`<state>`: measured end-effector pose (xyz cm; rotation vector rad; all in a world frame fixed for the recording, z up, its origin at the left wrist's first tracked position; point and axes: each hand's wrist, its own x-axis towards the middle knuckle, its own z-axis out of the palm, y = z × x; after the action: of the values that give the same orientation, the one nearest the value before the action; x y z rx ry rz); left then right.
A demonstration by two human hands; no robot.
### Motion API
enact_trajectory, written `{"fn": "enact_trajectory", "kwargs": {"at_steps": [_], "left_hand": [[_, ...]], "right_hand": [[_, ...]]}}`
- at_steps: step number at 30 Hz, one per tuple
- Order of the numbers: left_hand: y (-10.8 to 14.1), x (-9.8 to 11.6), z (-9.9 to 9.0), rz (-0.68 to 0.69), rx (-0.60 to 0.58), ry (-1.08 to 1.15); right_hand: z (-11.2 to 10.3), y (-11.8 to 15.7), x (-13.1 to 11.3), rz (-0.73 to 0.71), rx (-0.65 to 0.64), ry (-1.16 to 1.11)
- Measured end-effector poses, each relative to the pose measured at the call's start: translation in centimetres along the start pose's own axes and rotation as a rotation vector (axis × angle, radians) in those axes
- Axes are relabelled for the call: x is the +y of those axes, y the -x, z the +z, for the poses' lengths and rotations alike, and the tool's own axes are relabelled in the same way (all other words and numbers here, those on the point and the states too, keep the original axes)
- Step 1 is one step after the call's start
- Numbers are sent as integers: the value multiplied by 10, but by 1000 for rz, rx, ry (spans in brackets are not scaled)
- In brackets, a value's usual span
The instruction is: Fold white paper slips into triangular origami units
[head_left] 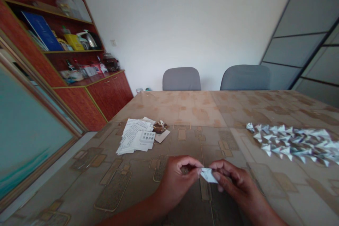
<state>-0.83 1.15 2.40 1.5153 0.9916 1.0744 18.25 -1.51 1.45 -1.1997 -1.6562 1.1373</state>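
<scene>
A small folded piece of white paper [209,175] is held just above the table, between my two hands. My left hand [180,176] pinches its left end between thumb and forefinger. On the other side, my right hand [234,182] grips the right end with thumb and fingers. Beyond my left hand lies a loose pile of printed paper pieces [137,136], with a brown-and-white picture piece [160,127] at its right edge. Rows of several small pointed folded paper shapes [288,141] stand at the right of the table.
A patterned cloth covers the table [190,107]. Two grey chairs [181,78] [245,77] stand at its far edge, before a white wall. At the left are a red-brown shelf cabinet [106,95] with household items and a glass-panelled door [29,123].
</scene>
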Motion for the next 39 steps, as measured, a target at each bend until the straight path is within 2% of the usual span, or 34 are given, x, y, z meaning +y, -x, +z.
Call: {"fn": "enact_trajectory", "kwargs": {"at_steps": [3, 6, 10, 15, 21, 25, 30, 35, 39], "left_hand": [[-3, -4, -3, -114, -1, 143], [-6, -5, -4, -158, 22, 203], [-4, -5, -2, -153, 20, 198], [0, -5, 0, -130, -18, 211], [2, -6, 2, -149, 31, 375], [5, -8, 8, -164, -13, 494], [5, -3, 10, -138, -29, 466], [8, -7, 11, -130, 17, 451], [11, -14, 14, -185, -35, 515]], "right_hand": [[-6, 0, 0, -7, 64, 29], [-12, 0, -1, 1, 134, 48], [-13, 0, -2, -2, 90, 37], [-1, 1, 3, -23, 11, -50], [4, 0, 4, -41, 125, -54], [4, 0, 3, -50, 138, -59], [6, 2, 3, -18, 107, -75], [7, -1, 2, -19, 158, -64], [7, -1, 0, -45, 162, -83]]}}
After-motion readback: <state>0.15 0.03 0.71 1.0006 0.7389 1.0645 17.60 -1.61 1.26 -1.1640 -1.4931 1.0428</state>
